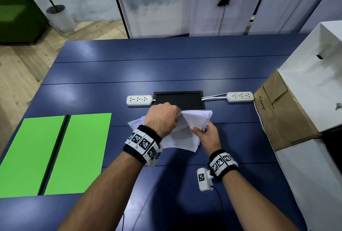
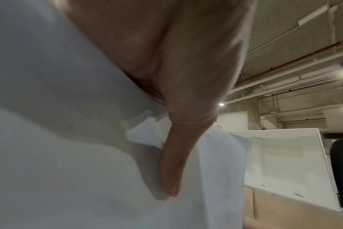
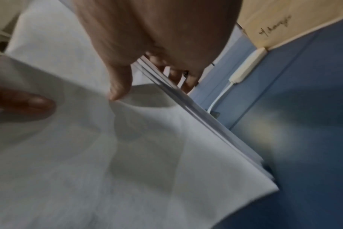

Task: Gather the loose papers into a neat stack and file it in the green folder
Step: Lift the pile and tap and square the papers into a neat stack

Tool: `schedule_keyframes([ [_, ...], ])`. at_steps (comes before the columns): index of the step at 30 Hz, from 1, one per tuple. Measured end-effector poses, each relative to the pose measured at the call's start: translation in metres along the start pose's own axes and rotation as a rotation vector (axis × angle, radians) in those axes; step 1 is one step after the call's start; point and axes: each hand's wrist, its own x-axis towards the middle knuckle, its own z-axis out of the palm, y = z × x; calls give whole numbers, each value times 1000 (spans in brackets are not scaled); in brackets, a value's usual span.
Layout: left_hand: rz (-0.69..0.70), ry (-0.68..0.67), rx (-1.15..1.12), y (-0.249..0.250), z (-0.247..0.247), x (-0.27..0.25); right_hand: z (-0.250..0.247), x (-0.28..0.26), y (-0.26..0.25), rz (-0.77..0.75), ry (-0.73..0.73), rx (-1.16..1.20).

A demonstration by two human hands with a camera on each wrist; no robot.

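Only the head view takes in the whole blue table (image 1: 166,71): the green folder (image 1: 55,155) lies open and flat well to the left of the papers (image 1: 185,132), its two matte panels split by a dark spine. The right wrist view alone shows the sheets' edges fanned and uneven, with the right hand (image 1: 208,134) curled round that edge, thumb on top and fingers beneath. In the left wrist view the left hand (image 1: 162,117) pinches the thin white sheets, thumb pressed flat on them. The bundle is loose, bent and lifted off the table.
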Motion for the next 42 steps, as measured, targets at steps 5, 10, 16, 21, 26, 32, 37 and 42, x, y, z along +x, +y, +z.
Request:
schedule_keyframes([
  [5,-111,139,-253,-38,-1,-21,-18,-11,39,311,251,135],
  [10,-308,189,-1105,-85,26,-55,-42,-13,32,330,-42,291],
  [16,-530,314,-1570,-88,89,-81,-39,9,3,88,58,145],
  [21,-467,431,-1522,-73,130,-91,-19,-3,19,-88,176,17],
  [26,-654,370,-1592,-63,176,-98,-11,-19,55,-10,195,30],
  [32,-641,342,-1627,-50,189,-98,-18,-20,85,193,158,12],
  [37,-632,288,-1630,-60,190,-94,-27,-12,76,225,53,-22],
  [42,-613,260,-1591,-71,199,-90,-34,1,65,156,47,-23],
])
